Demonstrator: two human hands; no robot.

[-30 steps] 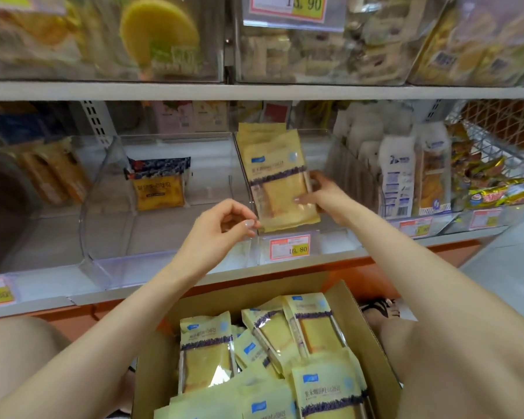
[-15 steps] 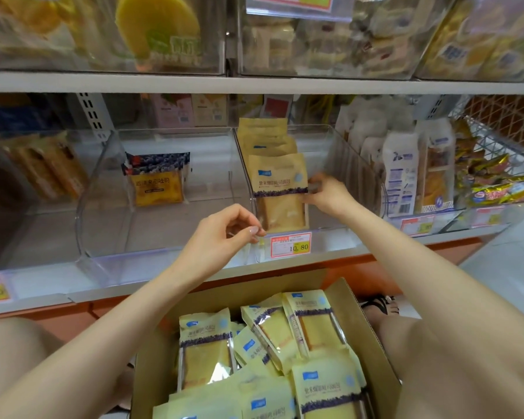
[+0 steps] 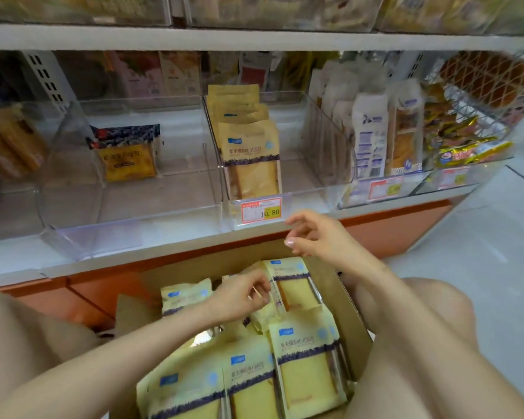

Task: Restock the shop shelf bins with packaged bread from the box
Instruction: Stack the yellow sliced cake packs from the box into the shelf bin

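A cardboard box (image 3: 355,309) on the floor between my knees holds several pale yellow bread packets (image 3: 306,358). More of the same packets (image 3: 250,155) stand upright in a row in the clear middle shelf bin (image 3: 318,140). My left hand (image 3: 239,299) is down in the box. Its fingers curl at the left edge of an upright packet (image 3: 294,285), and I cannot see whether they grip it. My right hand (image 3: 318,234) hovers in front of the shelf edge below the bin, fingers apart and empty.
A price tag (image 3: 262,209) hangs on the middle bin's front. The clear bin to the left (image 3: 73,231) holds one blue-and-yellow packet (image 3: 127,155). White packets (image 3: 369,137) fill the bin to the right, beside a wire basket (image 3: 481,86). My right knee (image 3: 421,313) borders the box.
My right hand let go of the packet, which now stands in the middle bin, and drew back below it. My left hand dropped from the shelf front into the box.
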